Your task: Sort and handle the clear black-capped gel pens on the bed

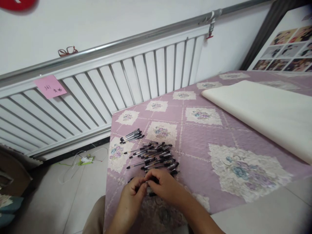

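Near the front edge of the table, my left hand and my right hand meet with fingertips pinched together. Both are closed, and a small pale bit shows between them, too small to name. Just beyond my fingers lies a loose heap of black-capped pens with clear barrels, pointing mostly left to right. Farther back, a neater bundle of several pens lies side by side. Below my fingertips a dark pen end is partly visible; my hands hide the rest.
A purple flowered cloth covers the table. A large cream folded sheet lies at the right. Behind stands a white radiator with a pink note and glasses on its pipe. A power strip sits on the floor, left.
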Available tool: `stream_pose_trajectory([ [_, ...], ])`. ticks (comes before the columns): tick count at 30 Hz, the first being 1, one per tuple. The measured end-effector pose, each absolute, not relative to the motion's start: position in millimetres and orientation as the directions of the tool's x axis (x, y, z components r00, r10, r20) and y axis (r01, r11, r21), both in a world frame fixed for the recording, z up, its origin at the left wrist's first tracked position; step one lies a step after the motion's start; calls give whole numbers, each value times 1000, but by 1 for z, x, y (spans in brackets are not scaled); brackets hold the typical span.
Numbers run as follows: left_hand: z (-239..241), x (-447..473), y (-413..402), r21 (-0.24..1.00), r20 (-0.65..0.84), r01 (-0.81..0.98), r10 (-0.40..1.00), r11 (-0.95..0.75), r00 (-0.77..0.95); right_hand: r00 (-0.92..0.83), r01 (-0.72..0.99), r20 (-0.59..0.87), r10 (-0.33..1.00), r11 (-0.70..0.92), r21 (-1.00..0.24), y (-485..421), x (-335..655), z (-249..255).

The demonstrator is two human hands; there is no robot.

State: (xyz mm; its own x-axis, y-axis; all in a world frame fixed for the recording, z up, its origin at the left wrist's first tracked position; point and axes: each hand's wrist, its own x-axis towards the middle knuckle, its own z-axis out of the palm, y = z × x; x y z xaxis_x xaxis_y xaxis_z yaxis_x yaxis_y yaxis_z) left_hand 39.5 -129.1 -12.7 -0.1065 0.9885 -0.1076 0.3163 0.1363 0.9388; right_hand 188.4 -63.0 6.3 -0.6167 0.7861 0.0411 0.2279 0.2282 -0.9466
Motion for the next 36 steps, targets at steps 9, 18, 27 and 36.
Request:
stream_pose_trajectory([
  [9,-10,-10,-113,717,2,694,995,68,-99,-452,267,28,891,165,-949,-52,184,15],
  [18,-16,-17,-83,314,-65,948,998,43,-24,-424,221,93,901,202,-954,-43,173,14],
  [27,-18,-15,-82,251,-123,968,992,33,-2,-351,216,174,920,260,-941,-32,162,5],
  [36,-15,-20,-83,373,-86,923,994,91,-63,-331,257,112,937,203,-945,-28,154,8],
])
